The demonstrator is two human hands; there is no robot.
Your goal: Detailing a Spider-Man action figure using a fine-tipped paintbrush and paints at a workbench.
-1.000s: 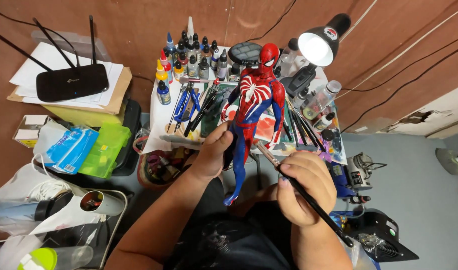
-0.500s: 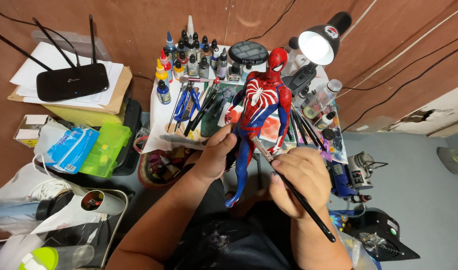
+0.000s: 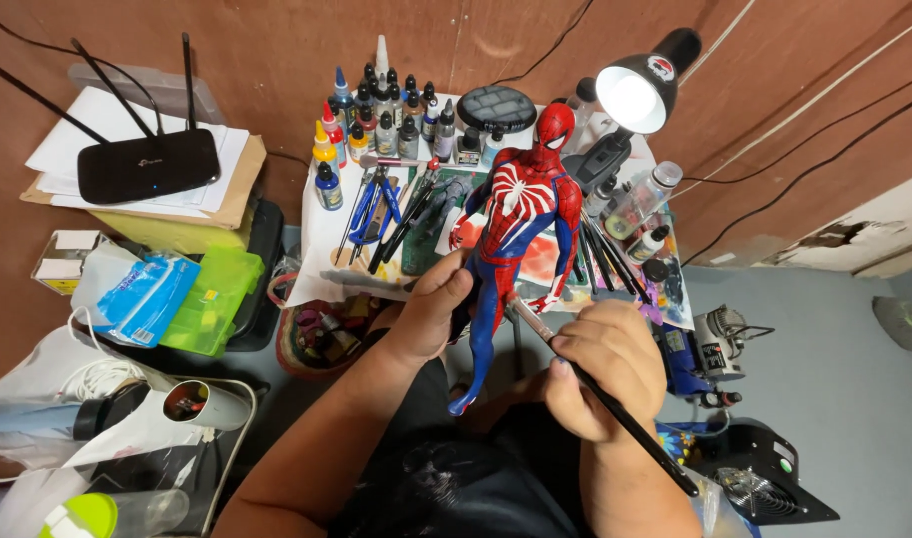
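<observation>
Carefully, I'm gripping the red-and-blue figure [image 3: 511, 234] by its legs with my left hand [image 3: 428, 314] above the bench [image 3: 321, 234], while my right hand [image 3: 600, 364] is pinching the brush [image 3: 600, 394] against its thigh; a slip could smear paint.

The tabletop [image 3: 321, 254] is lying crowded: paint bottles [image 3: 376, 125] are standing along the back, pliers [image 3: 374, 199] and brushes [image 3: 600, 254] are filling the middle, and a lamp [image 3: 640, 95] is hanging over the right corner. Free room is remaining only below the front edge, around the figure's [image 3: 511, 229] legs.
</observation>
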